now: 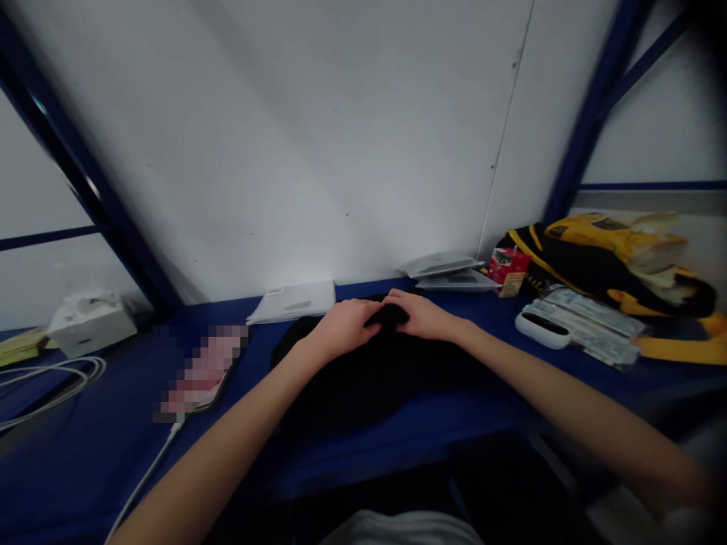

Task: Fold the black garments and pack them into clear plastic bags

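Note:
A dark, soft-looking black cloth item (357, 378) lies bunched on the blue table in front of me; its exact kind does not show. My left hand (347, 327) grips its far upper edge, fingers curled and thumb pressed in. Close beside it, my right hand (419, 314) pinches the same edge, with a fold of the black cloth rising between the two hands. Both sets of fingertips are partly hidden in the dark fabric.
Left of the cloth is a phone (204, 371) with a white cable (145, 481), and beyond it a white box (92, 325). White envelopes (295, 300) and flat packets (446, 269) lie along the wall. To the right are a red box (510, 265), a white oval device (542, 327) and a black-and-yellow bag (596, 261).

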Tool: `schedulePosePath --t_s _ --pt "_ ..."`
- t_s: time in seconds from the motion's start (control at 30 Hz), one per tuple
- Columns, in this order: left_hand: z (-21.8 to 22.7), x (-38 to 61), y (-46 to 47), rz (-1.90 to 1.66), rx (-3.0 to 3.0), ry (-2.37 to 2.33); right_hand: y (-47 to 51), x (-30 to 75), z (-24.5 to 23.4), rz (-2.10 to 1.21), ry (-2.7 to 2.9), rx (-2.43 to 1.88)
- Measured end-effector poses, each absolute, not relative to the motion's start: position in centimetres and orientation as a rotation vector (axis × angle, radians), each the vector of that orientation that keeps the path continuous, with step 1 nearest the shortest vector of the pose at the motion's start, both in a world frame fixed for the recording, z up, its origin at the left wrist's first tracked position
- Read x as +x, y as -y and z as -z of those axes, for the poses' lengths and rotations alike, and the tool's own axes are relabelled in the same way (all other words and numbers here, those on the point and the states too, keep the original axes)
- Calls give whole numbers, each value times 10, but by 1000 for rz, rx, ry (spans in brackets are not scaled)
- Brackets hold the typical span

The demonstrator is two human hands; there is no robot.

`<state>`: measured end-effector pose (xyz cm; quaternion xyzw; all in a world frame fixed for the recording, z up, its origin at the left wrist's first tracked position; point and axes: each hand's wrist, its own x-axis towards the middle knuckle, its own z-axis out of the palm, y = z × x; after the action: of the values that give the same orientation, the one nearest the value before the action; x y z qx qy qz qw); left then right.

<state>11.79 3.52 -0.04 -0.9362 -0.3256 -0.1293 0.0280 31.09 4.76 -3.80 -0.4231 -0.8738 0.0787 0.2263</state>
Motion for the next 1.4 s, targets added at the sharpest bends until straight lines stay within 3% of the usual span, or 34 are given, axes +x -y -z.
schedulePosePath --t_s 0.13,0.27,0.43,0.67,0.9,1.13,1.27,1.4 --pt "-7 106 -40 451 -2872 970 -48 309 37 -57 2311 -1188" --pt "-7 71 -66 525 -2533 1319 -55 321 30 78 2059 -1291" --pt "10 13 -102 239 -2207 1752 -69 343 25 103 1711 -1425" --pt "32 -17 -116 215 -2092 1920 -75 352 27 117 1602 -1436" --pt "16 -9 -106 420 -1966 1748 -72 350 25 172 1538 -1270" --pt "-3 50 -76 403 -2299 1242 -64 347 21 318 1432 -1097" --pt "8 80 -60 225 -2524 1009 -51 335 20 449 1409 -972" --pt "31 91 -62 294 -2703 943 -38 319 25 514 1579 -748"
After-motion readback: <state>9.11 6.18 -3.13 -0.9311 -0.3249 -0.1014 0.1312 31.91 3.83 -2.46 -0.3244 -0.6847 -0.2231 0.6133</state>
